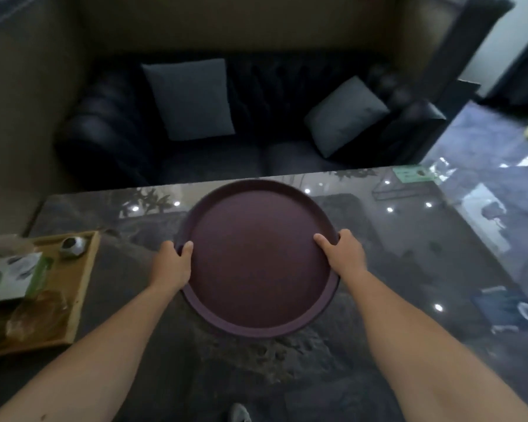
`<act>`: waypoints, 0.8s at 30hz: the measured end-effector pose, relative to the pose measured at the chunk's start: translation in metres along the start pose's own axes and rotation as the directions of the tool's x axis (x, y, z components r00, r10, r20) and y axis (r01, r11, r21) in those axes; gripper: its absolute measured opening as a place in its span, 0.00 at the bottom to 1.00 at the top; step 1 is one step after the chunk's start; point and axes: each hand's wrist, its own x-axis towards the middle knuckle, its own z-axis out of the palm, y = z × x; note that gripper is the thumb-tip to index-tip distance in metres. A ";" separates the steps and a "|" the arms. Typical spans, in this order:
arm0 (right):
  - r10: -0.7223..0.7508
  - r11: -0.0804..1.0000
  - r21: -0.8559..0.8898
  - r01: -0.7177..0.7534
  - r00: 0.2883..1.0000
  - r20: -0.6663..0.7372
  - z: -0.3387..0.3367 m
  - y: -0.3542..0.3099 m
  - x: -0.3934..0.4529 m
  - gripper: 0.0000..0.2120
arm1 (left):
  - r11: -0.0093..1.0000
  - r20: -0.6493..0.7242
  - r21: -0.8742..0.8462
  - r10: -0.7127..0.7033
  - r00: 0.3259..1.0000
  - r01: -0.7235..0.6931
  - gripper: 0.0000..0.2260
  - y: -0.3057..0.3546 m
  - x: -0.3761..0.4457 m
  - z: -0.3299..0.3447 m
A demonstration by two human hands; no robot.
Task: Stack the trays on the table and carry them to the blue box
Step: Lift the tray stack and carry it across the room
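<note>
A round dark purple tray point(256, 257) is in the middle of the glossy stone table point(393, 239). A second rim shows just under its left and right edges, so it looks like a stack of trays. My left hand point(173, 264) grips the left rim, thumb on top. My right hand point(343, 254) grips the right rim the same way. Whether the stack rests on the table or hangs just above it, I cannot tell. No blue box is in view.
A wooden tray point(80, 287) at the table's left edge holds a tissue box point(13, 275), a small cup point(72, 246) and a wrapped item. A black sofa point(256, 147) with two grey cushions stands behind the table. A green card point(413, 173) and a dark booklet point(506, 309) lie at the right.
</note>
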 end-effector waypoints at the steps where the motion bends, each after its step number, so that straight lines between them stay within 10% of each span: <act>1: 0.029 1.000 0.013 -0.028 0.999 -0.031 -0.013 0.017 -0.002 0.28 | 0.999 0.027 -0.003 0.035 0.999 -0.035 0.16 0.015 -0.002 0.012; 24: 0.682 0.729 0.254 -0.636 0.643 -0.347 -0.265 0.425 -0.177 0.25 | 0.769 0.552 0.065 0.504 0.665 -0.636 0.20 0.297 -0.260 0.327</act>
